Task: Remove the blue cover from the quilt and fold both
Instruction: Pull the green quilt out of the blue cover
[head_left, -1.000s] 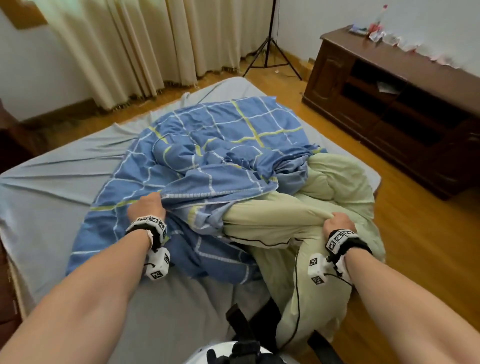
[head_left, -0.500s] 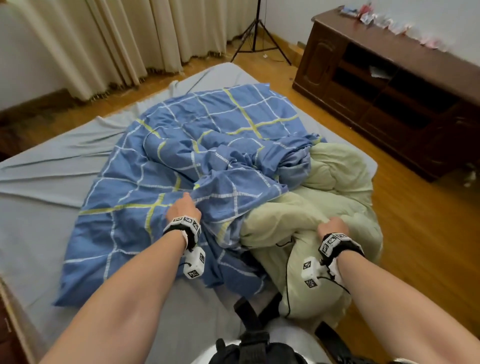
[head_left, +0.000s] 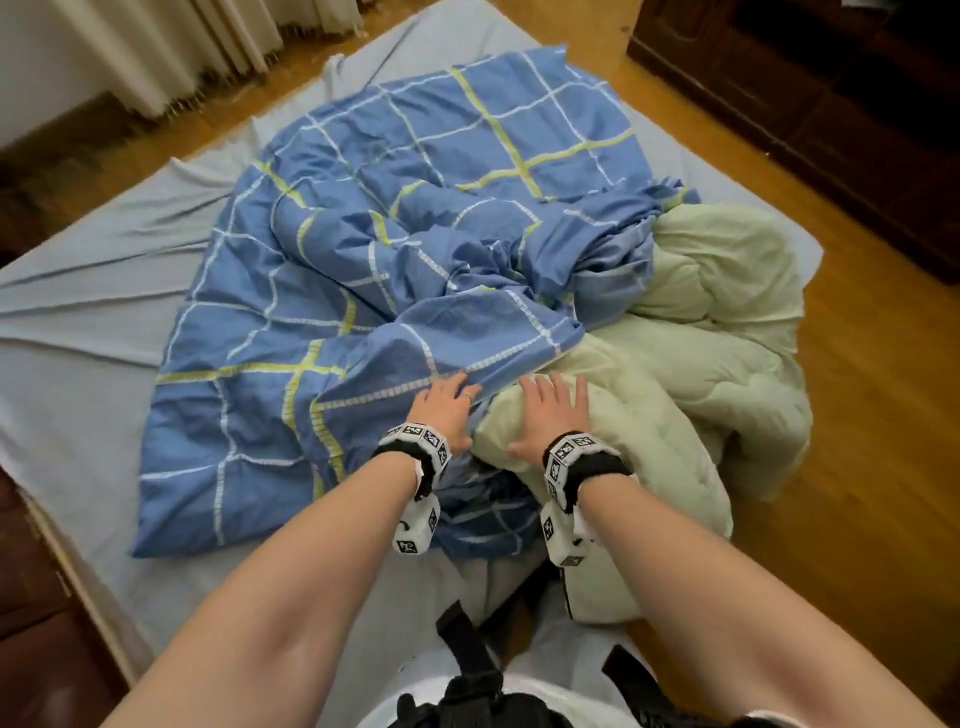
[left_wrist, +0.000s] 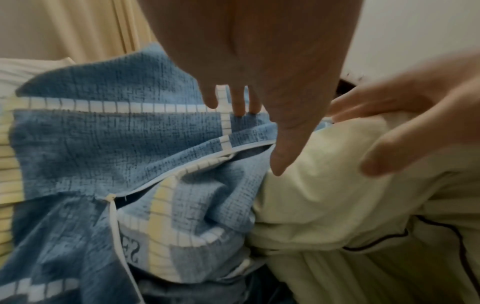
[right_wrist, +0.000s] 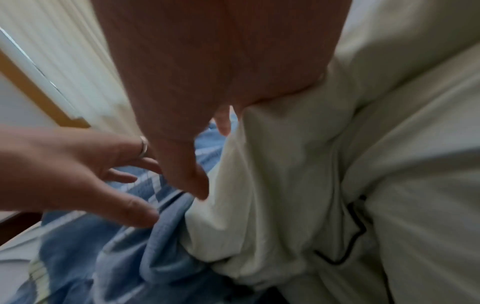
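Note:
The blue checked cover (head_left: 374, 249) lies crumpled across the bed, with the pale green quilt (head_left: 717, 332) bunched out of its open edge on the right. My left hand (head_left: 447, 410) rests with straight fingers on the cover's edge (left_wrist: 155, 144). Close beside it my right hand (head_left: 550, 415) lies flat, fingers spread, on the quilt's near fold (right_wrist: 272, 164). Neither hand holds cloth. In the left wrist view the cover's zipper opening (left_wrist: 111, 197) shows below my fingers (left_wrist: 239, 107). The right wrist view shows my left hand (right_wrist: 78, 170) with a ring on one finger.
A light grey sheet (head_left: 104, 291) covers the bed. A dark wooden cabinet (head_left: 841, 104) stands at the upper right across a strip of wooden floor (head_left: 872, 467). Cream curtains (head_left: 171, 47) hang at the far left. Part of the quilt hangs over the bed's right edge.
Both hands have let go of the cloth they gripped and have come together at the cover's opening, now flat and spread. My head has tilted down and closer to the bed.

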